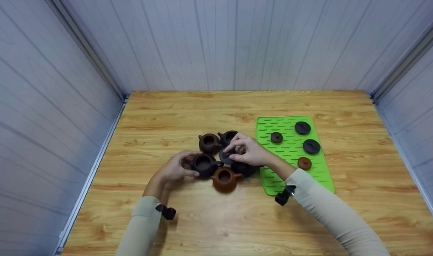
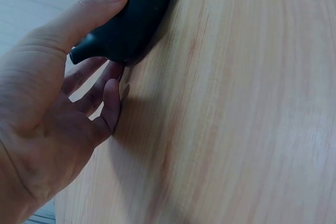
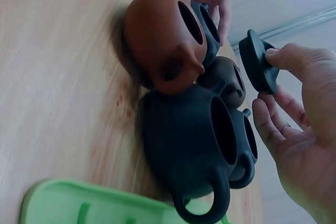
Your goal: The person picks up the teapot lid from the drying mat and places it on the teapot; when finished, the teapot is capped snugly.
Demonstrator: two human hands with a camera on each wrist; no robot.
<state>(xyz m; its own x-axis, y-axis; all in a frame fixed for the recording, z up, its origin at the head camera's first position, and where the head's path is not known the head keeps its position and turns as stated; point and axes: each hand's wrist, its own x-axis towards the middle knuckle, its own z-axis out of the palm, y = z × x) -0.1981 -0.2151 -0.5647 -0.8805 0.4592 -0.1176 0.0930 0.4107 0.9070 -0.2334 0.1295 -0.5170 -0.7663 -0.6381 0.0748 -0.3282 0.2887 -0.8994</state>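
Observation:
My right hand (image 1: 250,151) pinches a black teapot lid (image 3: 255,61) by its top, held above the cluster of teapots. With thumb and fingers about its spout side, my left hand (image 1: 175,166) grips a black teapot (image 1: 203,164) standing on the table. That spout points toward the palm in the left wrist view. Close beside it are an orange-brown teapot (image 1: 225,180) and a small dark brown teapot (image 1: 209,142). A larger black teapot (image 3: 184,142) and another black teapot (image 1: 228,137) stand partly behind my right hand in the head view. The teapots in view have open tops.
On the right, a green ribbed mat (image 1: 287,153) carries two black lids (image 1: 311,146), a small brown lid (image 1: 276,137) and an orange-brown lid (image 1: 304,163). The wooden table (image 1: 216,220) meets pale panel walls (image 1: 220,46) at the back and sides.

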